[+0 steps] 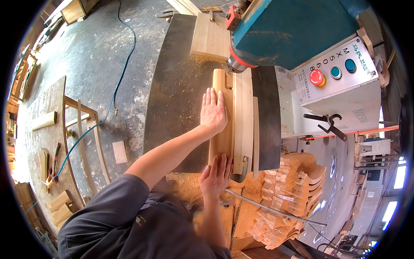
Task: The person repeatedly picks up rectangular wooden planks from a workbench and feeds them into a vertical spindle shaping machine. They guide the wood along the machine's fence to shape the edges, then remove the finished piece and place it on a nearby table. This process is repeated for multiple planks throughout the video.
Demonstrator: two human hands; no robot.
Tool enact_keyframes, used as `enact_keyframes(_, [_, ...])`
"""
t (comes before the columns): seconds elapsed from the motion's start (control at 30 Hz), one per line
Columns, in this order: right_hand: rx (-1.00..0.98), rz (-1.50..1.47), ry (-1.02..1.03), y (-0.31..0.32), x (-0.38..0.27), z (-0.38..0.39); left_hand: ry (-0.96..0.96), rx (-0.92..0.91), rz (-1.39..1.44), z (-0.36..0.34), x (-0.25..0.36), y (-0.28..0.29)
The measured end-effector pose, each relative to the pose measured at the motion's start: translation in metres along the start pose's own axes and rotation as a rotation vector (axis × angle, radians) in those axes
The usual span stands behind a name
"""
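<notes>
A long pale wooden workpiece [221, 142] with a rounded left side lies on the dark machine table [177, 95], along a wooden fence board [243, 116]. Near its far end is a narrow slot [228, 81], just below a metal drill chuck [235, 64] with a red-orange ring. My left hand [214, 113] rests flat on the middle of the workpiece, fingers stretched toward the chuck. At the near end, my right hand [216, 176] lays its extended fingers on the wood, thumb apart. Neither hand wraps round the piece.
A teal machine head [280, 34] overhangs the table. To its right is a control panel [336, 73] with red, green and blue buttons. Curved wooden parts [293, 190] are stacked amid sawdust at the lower right. A blue hose [125, 64] crosses the floor beside a wooden bench [51, 142].
</notes>
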State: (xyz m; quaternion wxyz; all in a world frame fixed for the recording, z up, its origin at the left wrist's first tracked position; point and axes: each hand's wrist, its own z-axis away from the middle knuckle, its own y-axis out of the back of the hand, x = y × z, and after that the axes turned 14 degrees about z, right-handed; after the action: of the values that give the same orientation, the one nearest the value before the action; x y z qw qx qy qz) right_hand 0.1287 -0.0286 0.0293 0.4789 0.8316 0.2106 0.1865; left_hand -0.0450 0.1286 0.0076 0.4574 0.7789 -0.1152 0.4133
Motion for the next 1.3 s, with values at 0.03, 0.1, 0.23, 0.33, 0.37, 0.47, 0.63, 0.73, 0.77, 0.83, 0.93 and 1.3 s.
enact_keyframes(0.03, [-0.001,-0.002,-0.002,0.0,0.0,-0.001,0.002,-0.001,0.002,-0.001,-0.001,-0.001])
enact_keyframes(0.1, [-0.001,0.0,0.002,-0.002,-0.001,-0.002,0.01,-0.008,-0.003,-0.003,-0.001,-0.002])
enact_keyframes(0.23, [-0.017,0.017,0.006,-0.003,-0.001,-0.004,0.016,-0.009,0.007,-0.005,-0.001,-0.002])
enact_keyframes(0.33, [-0.011,0.012,0.005,-0.005,-0.001,-0.005,0.018,-0.021,0.001,-0.007,0.0,0.001])
enact_keyframes(0.37, [-0.016,0.012,0.004,-0.005,-0.002,-0.005,0.022,-0.023,0.002,-0.008,0.0,0.001])
enact_keyframes(0.47, [-0.029,0.014,0.005,-0.007,-0.002,-0.007,0.031,-0.024,-0.002,-0.012,0.0,0.002])
enact_keyframes(0.63, [-0.022,0.013,0.01,-0.01,-0.002,-0.012,0.051,-0.028,0.018,-0.017,0.0,0.002])
enact_keyframes(0.73, [-0.009,0.002,0.005,-0.012,-0.003,-0.014,0.05,-0.035,-0.008,-0.02,0.0,0.002])
enact_keyframes(0.77, [-0.008,0.003,0.006,-0.013,-0.002,-0.014,0.051,-0.036,-0.011,-0.021,0.0,0.002])
enact_keyframes(0.83, [-0.007,0.004,0.004,-0.015,-0.002,-0.014,0.053,-0.04,-0.019,-0.022,0.0,0.001])
enact_keyframes(0.93, [-0.012,-0.002,0.003,-0.018,-0.002,-0.015,0.067,-0.051,-0.022,-0.025,0.0,0.002])
enact_keyframes(1.3, [-0.035,0.022,0.011,-0.019,-0.004,-0.025,0.06,-0.017,-0.018,-0.035,-0.006,-0.003])
